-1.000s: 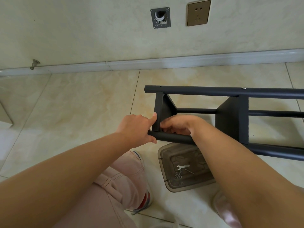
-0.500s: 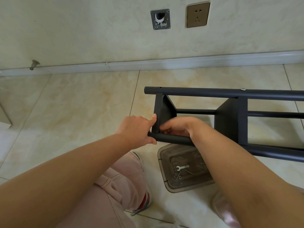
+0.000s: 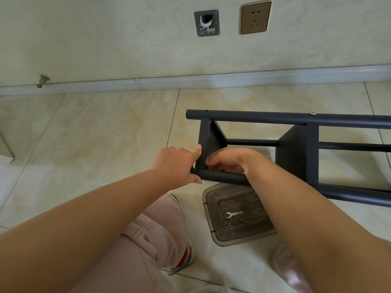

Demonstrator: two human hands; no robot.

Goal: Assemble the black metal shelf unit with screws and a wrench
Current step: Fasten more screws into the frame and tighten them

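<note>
1. The black metal shelf unit point(image 3: 296, 149) lies on its side on the tiled floor point(image 3: 105, 134), its long tubes running off to my right, parallel to the white baseboard point(image 3: 190, 81).
2. My left hand point(image 3: 175, 163) grasps the end of the near tube point(image 3: 222, 177); my thumb points up along the edge of the end shelf panel point(image 3: 208, 142), and my fingers curl round under the tube.
3. My right hand point(image 3: 228, 162) is just on the other side of that panel, fingers curled in at the corner where panel and near tube meet. I cannot tell what, if anything, they pinch there.
4. A second shelf panel point(image 3: 298, 153) sits further along the frame, between the far tube point(image 3: 275, 118) and the near one. A silver screw head point(image 3: 312, 113) shows on top of the far tube above it.
5. Below the near tube, on the floor, stands a translucent brown plastic tray point(image 3: 213, 225). In it lie a small silver wrench point(image 3: 233, 214) and a few loose screws and nuts point(image 3: 228, 225).
6. My knee in pink trousers point(image 3: 156, 233) is at the lower left, with a shoe point(image 3: 186, 261) beside the tray.
7. On the wall, a brass-coloured power socket point(image 3: 255, 17) sits beside an open wall box point(image 3: 207, 23) with cables inside.
</note>
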